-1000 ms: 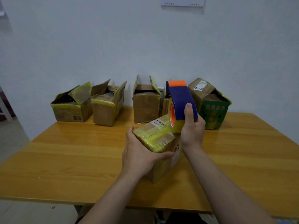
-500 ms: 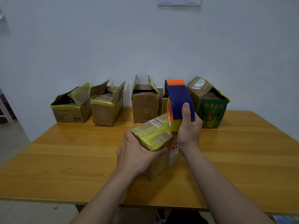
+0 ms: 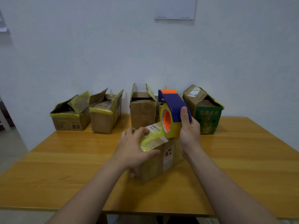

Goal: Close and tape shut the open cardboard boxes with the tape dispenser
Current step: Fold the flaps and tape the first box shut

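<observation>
A: Open cardboard boxes (image 3: 71, 117) line the table's (image 3: 64, 167) far edge. Mid-table, your left hand (image 3: 134, 151) clasps the closed box (image 3: 152, 168), fingers curled over its top.

B: The tape dispenser (image 3: 173, 110) sets its roll on that top, gripped by your right hand (image 3: 190, 131). A green box (image 3: 208, 118) stands behind.
</observation>
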Demonstrator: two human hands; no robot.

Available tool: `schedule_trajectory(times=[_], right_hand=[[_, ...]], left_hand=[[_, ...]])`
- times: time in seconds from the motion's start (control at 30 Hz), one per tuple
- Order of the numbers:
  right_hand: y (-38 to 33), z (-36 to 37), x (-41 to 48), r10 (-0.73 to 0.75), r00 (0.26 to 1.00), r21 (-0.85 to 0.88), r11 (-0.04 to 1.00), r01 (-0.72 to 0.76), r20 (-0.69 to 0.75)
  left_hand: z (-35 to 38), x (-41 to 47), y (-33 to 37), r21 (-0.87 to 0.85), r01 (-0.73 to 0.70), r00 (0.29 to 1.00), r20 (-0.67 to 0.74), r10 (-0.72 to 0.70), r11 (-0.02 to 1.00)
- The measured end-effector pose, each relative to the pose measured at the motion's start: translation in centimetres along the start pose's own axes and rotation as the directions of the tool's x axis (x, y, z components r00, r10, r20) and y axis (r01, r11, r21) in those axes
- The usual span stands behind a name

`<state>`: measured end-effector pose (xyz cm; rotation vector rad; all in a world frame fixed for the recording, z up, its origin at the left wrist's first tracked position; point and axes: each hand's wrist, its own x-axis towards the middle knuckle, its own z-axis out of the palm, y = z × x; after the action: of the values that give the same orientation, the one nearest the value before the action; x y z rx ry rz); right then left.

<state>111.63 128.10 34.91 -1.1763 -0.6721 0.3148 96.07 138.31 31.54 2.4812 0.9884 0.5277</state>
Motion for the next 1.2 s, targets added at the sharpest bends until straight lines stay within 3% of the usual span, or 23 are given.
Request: schedule_trajectory(times=[0.13, 0.23, 0.33, 0.4, 0.47, 0.53, 0.63, 0.77, 0.9, 1.07, 1.2], right_hand=[[-1.3, -1.6, 0.4, -0.036, 0.998, -0.034, 0.999, 0.038, 0.051], [-1.9, -2.8, 0.7, -0.068, 0.997, 0.007, 0.998, 0.068, 0.032], [-2.3, -3.8, 1.1, -0.052, 0.999, 0.048, 0.998, 0.051, 0.015], [-2.4, -4.3, 1.2, -0.044, 0.999, 0.049, 0.998, 0.044, 0.015], [-2.4, -4.8, 1.2, -0.036, 0.999, 0.042, 0.998, 0.036, 0.006], [-2.4, -5.3, 1.2, -0.030, 0.999, 0.029, 0.999, 0.029, 0.012], [-2.3, -6.1, 1.3, -0.030, 0.999, 0.027, 0.999, 0.029, 0.016], [-2.6, -7.3, 1.5, -0.004, 0.999, 0.082, 0.997, 0.001, 0.034], [-2.9, -8.8, 1.8, 0.050, 0.995, 0.143, 0.988, -0.063, 0.089], [-3.4, -9.6, 1.8, 0.115, 0.977, 0.208, 0.966, -0.151, 0.179], [-4.0, -9.7, 1.7, 0.175, 0.958, 0.231, 0.946, -0.227, 0.227]], left_hand=[[-4.3, 1.9, -2.3, 0.072, -0.111, 0.975, 0.200, 0.095, 0.991], [-6.4, 2.5, -2.6, 0.141, -0.115, 0.953, 0.296, 0.069, 0.983], [-5.8, 1.9, -0.4, 0.383, -0.083, 0.994, 0.097, 0.049, 0.920], [-3.8, 0.9, 1.4, 0.335, -0.077, 0.995, -0.041, 0.096, 0.939], [-1.2, -0.3, 3.2, 0.297, -0.085, 0.996, -0.005, 0.090, 0.951], [0.9, -1.0, 4.6, 0.371, -0.033, 0.998, 0.054, 0.014, 0.928], [2.2, -1.1, 5.3, 0.431, 0.029, 1.000, -0.009, -0.027, 0.902], [1.3, -0.8, 4.0, 0.345, -0.110, 0.994, 0.014, 0.112, 0.932], [-0.9, -1.1, 1.3, 0.091, -0.286, 0.950, 0.160, 0.269, 0.954], [-2.9, -0.6, -0.3, -0.015, -0.369, 0.864, 0.363, 0.349, 0.929], [-4.2, -0.3, 0.4, -0.079, -0.358, 0.858, 0.365, 0.362, 0.930]])
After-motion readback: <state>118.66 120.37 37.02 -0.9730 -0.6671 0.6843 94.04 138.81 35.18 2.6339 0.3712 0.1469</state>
